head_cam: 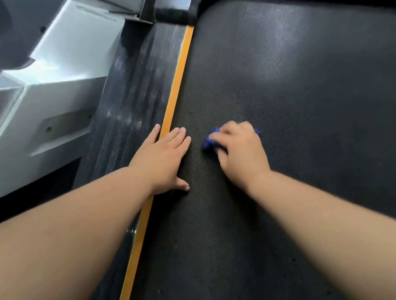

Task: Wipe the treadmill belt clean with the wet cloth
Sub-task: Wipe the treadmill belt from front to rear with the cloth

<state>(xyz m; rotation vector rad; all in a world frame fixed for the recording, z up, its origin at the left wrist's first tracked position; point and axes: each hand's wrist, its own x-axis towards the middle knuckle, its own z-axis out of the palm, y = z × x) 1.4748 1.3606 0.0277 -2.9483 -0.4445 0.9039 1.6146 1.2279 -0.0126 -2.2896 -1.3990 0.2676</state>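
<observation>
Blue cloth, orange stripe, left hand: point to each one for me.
blue cloth [209,142], head view, its exposed bunched end.
orange stripe [176,83], head view, its upper stretch.
left hand [162,158], head view, back of the hand.

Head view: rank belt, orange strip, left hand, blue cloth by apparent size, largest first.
1. belt
2. orange strip and left hand: strip longer but thin, areas alike, unranked
3. blue cloth, mostly hidden under the right hand, true size unsure
</observation>
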